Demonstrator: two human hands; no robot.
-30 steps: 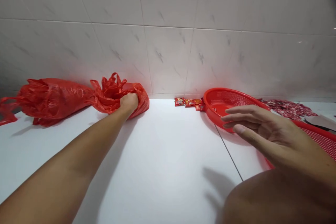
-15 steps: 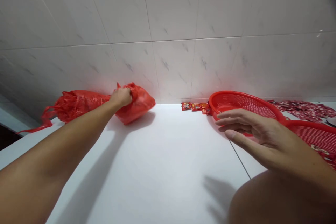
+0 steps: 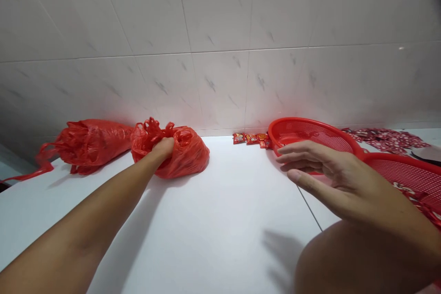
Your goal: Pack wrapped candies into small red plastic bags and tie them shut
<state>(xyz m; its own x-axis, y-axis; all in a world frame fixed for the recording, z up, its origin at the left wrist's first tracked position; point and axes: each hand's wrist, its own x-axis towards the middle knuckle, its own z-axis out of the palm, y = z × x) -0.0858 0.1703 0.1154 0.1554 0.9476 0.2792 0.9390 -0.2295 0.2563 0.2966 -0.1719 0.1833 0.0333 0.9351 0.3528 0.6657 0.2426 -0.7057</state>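
Note:
A full red plastic bag point(image 3: 188, 151) sits on the white surface against the wall. My left hand point(image 3: 163, 148) is closed on its gathered top, the fingers sunk among the folds and mostly hidden. What the bag contains does not show. My right hand point(image 3: 320, 172) hovers in front of the red mesh basket point(image 3: 310, 128), fingers stretched out and thumb apart, holding nothing. Several small red packets point(image 3: 251, 138) lie in a row by the wall, left of that basket.
A second red plastic bag point(image 3: 98, 144) with a trailing strip lies at the left. Another red basket point(image 3: 406, 170) holds packets at the right. Behind it, many dark red patterned packets point(image 3: 389, 140) are spread along the tiled wall point(image 3: 220, 87). My bare knee point(image 3: 330, 257) shows lower right.
The bag at my left hand has come down onto the surface and looks fuller and rounder, its top bunched up. My right hand keeps its pose. The view has shifted slightly.

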